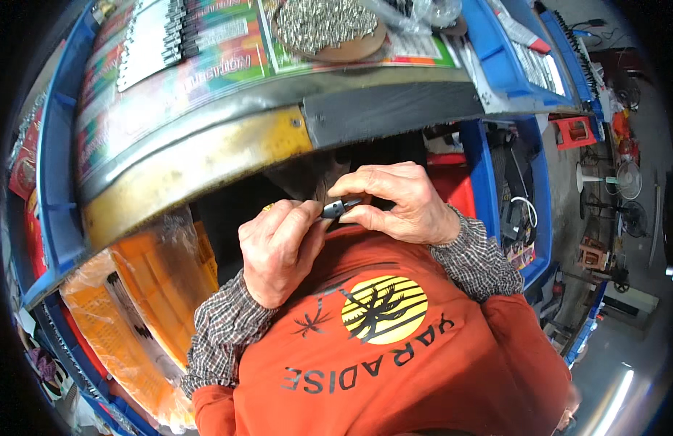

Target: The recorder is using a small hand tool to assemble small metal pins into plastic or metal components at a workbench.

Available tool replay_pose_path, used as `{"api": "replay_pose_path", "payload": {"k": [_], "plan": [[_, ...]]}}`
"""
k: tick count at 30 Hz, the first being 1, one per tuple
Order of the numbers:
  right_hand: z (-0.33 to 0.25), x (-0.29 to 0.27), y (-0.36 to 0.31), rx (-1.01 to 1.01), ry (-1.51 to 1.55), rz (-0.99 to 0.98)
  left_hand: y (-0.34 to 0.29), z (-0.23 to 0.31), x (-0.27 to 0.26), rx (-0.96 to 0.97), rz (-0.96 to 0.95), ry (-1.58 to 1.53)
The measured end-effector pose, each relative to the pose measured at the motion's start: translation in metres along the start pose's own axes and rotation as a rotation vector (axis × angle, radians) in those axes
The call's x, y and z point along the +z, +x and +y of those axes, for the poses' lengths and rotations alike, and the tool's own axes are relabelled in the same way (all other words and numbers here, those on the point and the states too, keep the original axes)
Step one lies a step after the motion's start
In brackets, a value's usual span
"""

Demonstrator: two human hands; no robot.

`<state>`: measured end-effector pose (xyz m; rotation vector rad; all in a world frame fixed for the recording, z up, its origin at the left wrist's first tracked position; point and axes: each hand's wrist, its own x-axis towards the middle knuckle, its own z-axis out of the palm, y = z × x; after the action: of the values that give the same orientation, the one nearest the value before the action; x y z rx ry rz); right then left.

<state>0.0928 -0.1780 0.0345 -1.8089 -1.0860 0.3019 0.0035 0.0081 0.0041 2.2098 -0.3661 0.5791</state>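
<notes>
Close to my body, just off the table's front edge, a small grey metal cylinder [333, 210] with dark holes lies between my two hands. My left hand [278, 247] is closed, gripping its left end between thumb and fingers. From the other side my right hand [398, 203] pinches a slim dark tip of the part with thumb and forefinger. The fingers hide both ends, so its exact kind is unclear.
On the table [227, 91] stands a round dish [351, 52] heaped with small metal pieces. Dark parts [173, 33] line a white strip. Blue trays [51, 182] flank the table. An orange package [162, 283] in plastic lies at left; a blue bin [543, 196] stands at right.
</notes>
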Motion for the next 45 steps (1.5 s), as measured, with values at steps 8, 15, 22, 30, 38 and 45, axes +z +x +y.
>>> {"api": "replay_pose_path", "payload": {"k": [8, 15, 22, 30, 38, 45], "plan": [[-0.004, -0.038, 0.046, -0.255, -0.501, 0.327, 0.020, 0.007, -0.024, -0.056, 0.005, 0.062], [0.021, -0.054, 0.079, -0.232, -0.827, 0.370, 0.027, 0.003, -0.038, -0.139, 0.043, 0.115], [0.033, -0.055, 0.085, -0.212, -0.806, 0.306, 0.026, 0.002, -0.042, -0.171, 0.060, 0.149], [0.037, -0.059, 0.090, -0.219, -0.661, 0.263, 0.023, 0.004, -0.040, -0.185, 0.045, 0.142], [0.036, -0.066, 0.090, -0.178, -0.571, 0.241, 0.025, 0.012, -0.038, -0.193, 0.051, 0.156], [0.010, -0.052, 0.070, -0.209, -0.441, 0.233, 0.020, 0.013, -0.036, -0.193, 0.033, 0.125]]}}
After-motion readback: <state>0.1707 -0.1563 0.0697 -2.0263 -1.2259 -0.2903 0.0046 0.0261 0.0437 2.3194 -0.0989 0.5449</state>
